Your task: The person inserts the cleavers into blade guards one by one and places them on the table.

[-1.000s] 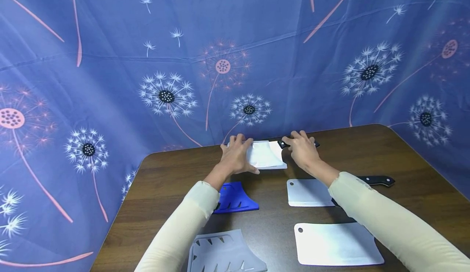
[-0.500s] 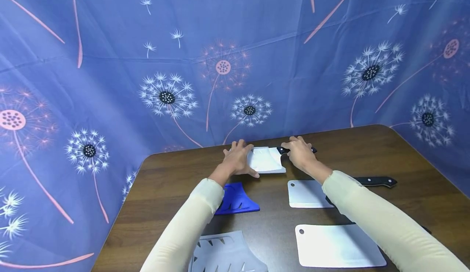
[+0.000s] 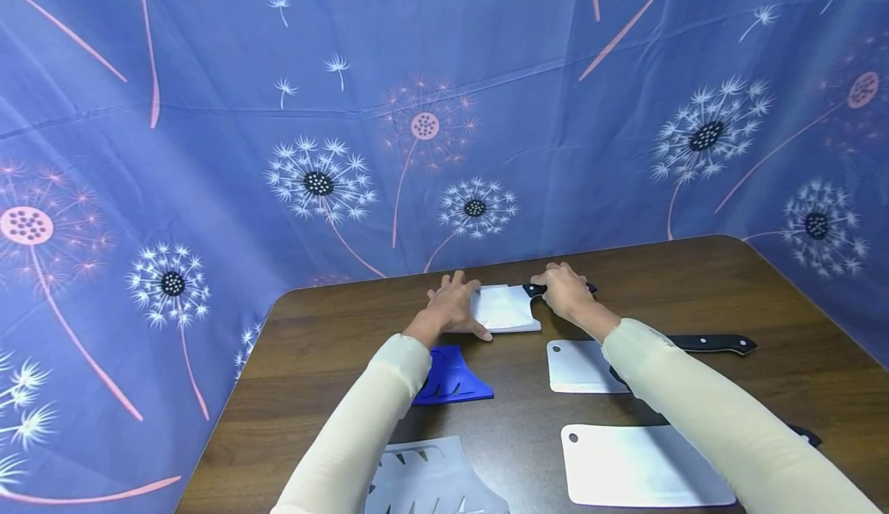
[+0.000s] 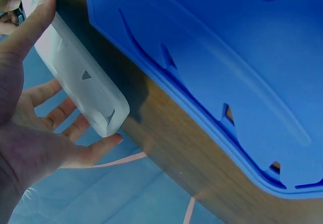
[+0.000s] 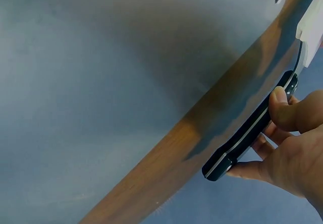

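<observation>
The cleaver (image 3: 528,298) lies at the far edge of the bench (image 3: 694,282), and its blade sits inside a white plastic sheath (image 3: 501,307). The right hand (image 3: 566,292) is closed around the black handle (image 5: 250,133), thumb on top and fingers under it. The left hand (image 3: 453,307) holds the sheath on its outer side, with the thumb along the near edge and the fingers (image 4: 55,110) curled behind the far end.

I judge the cleaver as heavy and stiff, with the weight toward the blade, so the handle is the safe place for a grip. The sheath looks light, smooth and a little flexible; it is better held by its flat sides.

Nearer to the person than the left hand lie a blue sheath (image 3: 450,377) and a pale sheath (image 3: 430,483). Nearer than the right hand lie two bare cleavers (image 3: 583,366) (image 3: 642,465), partly under the sleeve (image 3: 694,414).
</observation>
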A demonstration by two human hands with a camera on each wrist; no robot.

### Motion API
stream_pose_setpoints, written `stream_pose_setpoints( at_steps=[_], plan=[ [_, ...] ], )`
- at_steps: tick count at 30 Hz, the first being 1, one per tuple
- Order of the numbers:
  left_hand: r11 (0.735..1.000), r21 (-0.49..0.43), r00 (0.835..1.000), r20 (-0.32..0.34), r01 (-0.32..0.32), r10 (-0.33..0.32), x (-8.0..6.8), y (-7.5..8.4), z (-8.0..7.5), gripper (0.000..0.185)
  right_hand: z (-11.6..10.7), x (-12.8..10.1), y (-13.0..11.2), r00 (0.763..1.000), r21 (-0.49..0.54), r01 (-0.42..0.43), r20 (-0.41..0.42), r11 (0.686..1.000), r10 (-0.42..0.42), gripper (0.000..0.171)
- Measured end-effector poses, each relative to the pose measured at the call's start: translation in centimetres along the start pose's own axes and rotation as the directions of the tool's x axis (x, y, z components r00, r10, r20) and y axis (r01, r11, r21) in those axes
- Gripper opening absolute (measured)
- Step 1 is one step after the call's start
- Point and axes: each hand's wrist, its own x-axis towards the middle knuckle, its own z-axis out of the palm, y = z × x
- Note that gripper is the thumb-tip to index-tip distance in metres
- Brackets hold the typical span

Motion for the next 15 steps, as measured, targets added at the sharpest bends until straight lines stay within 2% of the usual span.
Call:
stream_pose_setpoints(
  at_steps=[15],
  plan=[
    [0.998, -0.056, 0.999, 0.039, 0.008, -0.005, 0.44, -0.40, 0.97, 0.102, 0.64, 0.25, 0.28, 0.998, 0.017, -0.031, 0.049, 0.999, 0.030, 0.044]
  ],
)
